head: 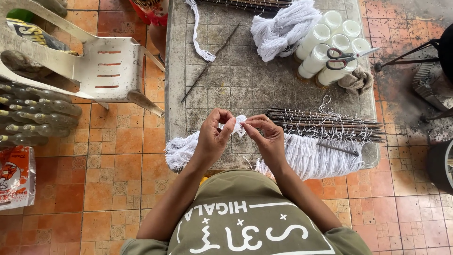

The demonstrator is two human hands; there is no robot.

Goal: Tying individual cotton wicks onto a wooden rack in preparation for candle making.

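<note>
L hand (213, 133) & R hand (266, 134) meet over front edge of grey stone table (226, 85), fingertips of both pinched shut on a short bit of white string (239, 123). String sits btwn the two pinches, thumbs + forefingers clamped on it, long axis roughly left-right w/ slight tilt; its loose end is hidden by fingers. Below L hand a bundle of white strands (181, 148) hangs off table edge. Just R of R hand: stack of dark rods (325, 125) wound w/ string, lying left-right, white fringe (311, 158) draped beneath. Further back: white tubes (330, 52) w/ scissors (347, 56) on top, plastic chair (101, 61) at left
</note>
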